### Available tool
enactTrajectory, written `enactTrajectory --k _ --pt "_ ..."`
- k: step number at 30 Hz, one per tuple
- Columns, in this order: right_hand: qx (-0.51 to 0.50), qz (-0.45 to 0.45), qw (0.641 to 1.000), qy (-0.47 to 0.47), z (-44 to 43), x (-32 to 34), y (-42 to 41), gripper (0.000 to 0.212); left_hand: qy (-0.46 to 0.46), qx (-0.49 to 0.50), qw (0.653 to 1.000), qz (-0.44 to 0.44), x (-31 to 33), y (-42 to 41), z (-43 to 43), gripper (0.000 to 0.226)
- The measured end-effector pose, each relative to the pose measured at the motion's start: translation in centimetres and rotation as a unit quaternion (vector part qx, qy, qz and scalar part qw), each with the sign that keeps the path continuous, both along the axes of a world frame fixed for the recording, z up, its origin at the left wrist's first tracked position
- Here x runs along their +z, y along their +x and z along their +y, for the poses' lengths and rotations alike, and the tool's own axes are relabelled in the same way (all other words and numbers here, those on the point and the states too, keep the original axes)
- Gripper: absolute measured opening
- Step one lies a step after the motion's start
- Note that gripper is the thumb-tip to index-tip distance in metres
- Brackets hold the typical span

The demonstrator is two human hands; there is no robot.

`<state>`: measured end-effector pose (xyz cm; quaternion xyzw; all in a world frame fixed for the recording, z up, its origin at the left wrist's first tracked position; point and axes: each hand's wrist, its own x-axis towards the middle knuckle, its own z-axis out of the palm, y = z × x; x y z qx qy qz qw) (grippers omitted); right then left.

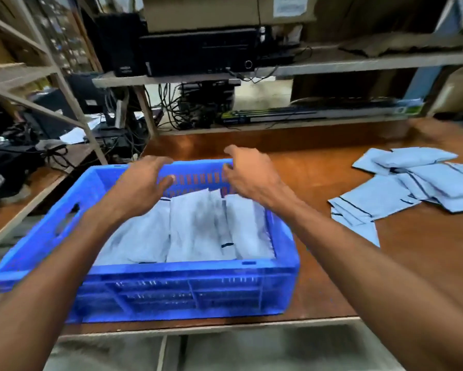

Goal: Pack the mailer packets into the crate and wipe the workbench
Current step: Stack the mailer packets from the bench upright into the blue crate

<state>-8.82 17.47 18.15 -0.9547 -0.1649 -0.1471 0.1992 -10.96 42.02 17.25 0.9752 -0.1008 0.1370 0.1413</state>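
Note:
A blue plastic crate (187,287) stands at the front left of the wooden workbench (332,263). Several pale grey-blue mailer packets (195,231) stand on edge inside it. Both of my hands hover over the crate's far half. My left hand (142,180) is above the packets with loosely spread fingers and holds nothing. Near the far rim, my right hand (249,172) also has relaxed fingers and holds nothing. A loose pile of more mailer packets (412,183) lies on the bench to the right.
A metal shelf (332,62) behind the bench carries black computer boxes (198,49) and a cardboard box. Tangled cables (187,108) hang below it. A second bench at the left holds black equipment (10,156). The bench's front edge runs just below the crate.

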Motion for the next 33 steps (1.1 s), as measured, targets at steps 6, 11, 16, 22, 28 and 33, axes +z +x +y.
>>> enactTrajectory --k 6,11,16,22,28,33 --pt "-0.159 0.018 0.985 0.068 -19.0 -3.4 -0.4 0.031 -0.017 -0.151 0.988 0.021 -2.4 -3.2 -21.1 0.055" --pt "-0.238 0.148 0.959 0.028 -31.4 -12.3 -4.5 0.021 0.009 -0.225 0.97 0.088 -9.3 -6.9 -34.7 0.048" --pt "-0.22 0.179 0.957 0.061 -35.3 -16.2 -5.0 0.033 0.048 -0.197 0.958 0.204 -16.9 -6.0 -40.5 0.061" --pt "-0.129 0.144 0.981 -0.022 -35.7 -18.2 2.2 0.051 0.086 -0.15 0.967 0.187 -21.6 -5.3 -42.4 0.071" --pt "-0.15 0.191 0.963 -0.117 -36.8 -20.1 5.0 0.044 0.094 -0.13 0.976 0.147 -22.9 -4.9 -40.0 0.067" --pt "-0.189 0.128 0.972 -0.059 -38.9 -19.9 0.5 0.039 0.075 -0.083 0.984 0.139 -23.4 -5.6 -35.6 0.07"
